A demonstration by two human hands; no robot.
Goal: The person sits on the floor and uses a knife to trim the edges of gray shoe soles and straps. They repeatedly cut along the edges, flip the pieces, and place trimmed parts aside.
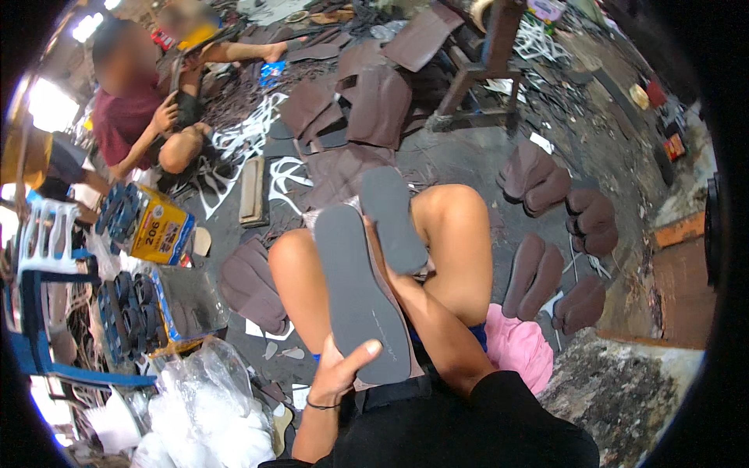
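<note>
Left hand (343, 373): thumb clamped over the long grey sole (351, 281)!
Right hand (380, 248): mostly hidden behind the second grey sole (390, 222); grip unclear.
Soles: both above the lap.
Progress: brown soles (534, 273) grouped floorside; grey ones apparently unfinished.

Black top (476, 427) — sleeved, dark wristband (321, 406), blue shorts (480, 337)

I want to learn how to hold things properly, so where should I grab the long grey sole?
Probably the end nearest the body, coming from the left. The long grey sole is flat, so a thumb can press its top; the left hand has its thumb there. The smaller grey sole crowds the far end's right side.
</note>
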